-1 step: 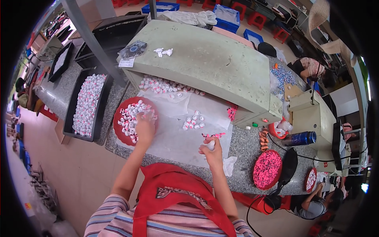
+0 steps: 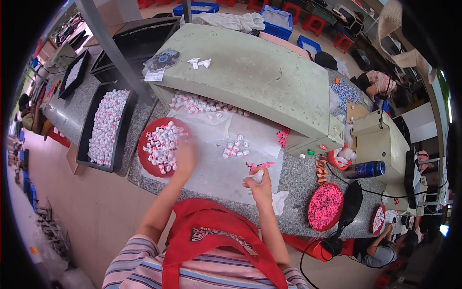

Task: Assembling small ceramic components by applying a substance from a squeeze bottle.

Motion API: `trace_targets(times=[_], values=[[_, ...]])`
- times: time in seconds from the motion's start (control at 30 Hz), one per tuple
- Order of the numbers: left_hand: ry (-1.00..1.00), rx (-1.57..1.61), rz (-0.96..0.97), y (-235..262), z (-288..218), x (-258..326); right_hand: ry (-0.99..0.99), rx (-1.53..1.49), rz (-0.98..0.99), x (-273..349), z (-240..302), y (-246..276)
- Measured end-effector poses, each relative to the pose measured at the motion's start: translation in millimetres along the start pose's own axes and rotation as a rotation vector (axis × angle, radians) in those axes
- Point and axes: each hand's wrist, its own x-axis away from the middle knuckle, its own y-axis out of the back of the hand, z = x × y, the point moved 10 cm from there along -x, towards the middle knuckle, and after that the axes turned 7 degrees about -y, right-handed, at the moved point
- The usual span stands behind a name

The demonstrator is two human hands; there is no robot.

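Note:
Beside the right rim of a red bowl (image 2: pixel 141 153) is my left hand (image 2: pixel 186 156), smeared by motion, so its fingers and anything in them cannot be made out. Small round white pieces with pink marks (image 2: pixel 161 142) fill the bowl. My right hand (image 2: pixel 260 187) is closed around a small white rounded thing (image 2: pixel 258 177), perhaps a squeeze bottle, mostly hidden by the fingers. Just beyond it, small pink and black bits (image 2: pixel 260 164) lie on a white sheet (image 2: pixel 211 171). A loose group of white pieces (image 2: pixel 236 148) sits farther back on that sheet.
A pale green metal housing (image 2: pixel 240 60) spans the bench's back, with more white pieces (image 2: pixel 207 104) beneath it. To the left stands a black tray (image 2: pixel 86 139) of similar pieces. On the right are a red bowl of pink bits (image 2: pixel 326 207), a blue bottle (image 2: pixel 368 169) and a cable.
My left hand has moved right and slightly toward me, from over the pieces in the bowl to beside its rim. My right hand has barely moved.

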Motion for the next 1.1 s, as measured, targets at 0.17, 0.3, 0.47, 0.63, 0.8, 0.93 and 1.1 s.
trace_targets(times=[0.17, 0.3, 0.47, 0.63, 0.8, 0.93, 1.1], values=[[0.046, 0.094, 0.333, -135, -43, -3, 0.035, -0.05, 0.042, 11, 9, -9], [-0.052, 0.027, 0.351, -151, -46, -9, 0.146, -0.025, -0.034, 29, 20, 16], [0.554, 1.267, 0.45, -124, -61, 6, 0.246, -0.093, -0.149, 60, 70, 26], [0.67, 1.929, 0.578, 31, -155, 13, 0.29, -0.081, -0.162, 107, 126, 8], [0.07, 1.46, 0.274, 101, -168, 4, 0.765, 0.117, -0.243, 158, 169, 6], [0.069, 1.59, 0.195, 111, -181, 7, 0.907, 0.281, -0.241, 181, 181, -2], [0.049, 1.482, 0.219, 113, -185, 8, 1.066, 0.396, -0.263, 190, 193, -8]])
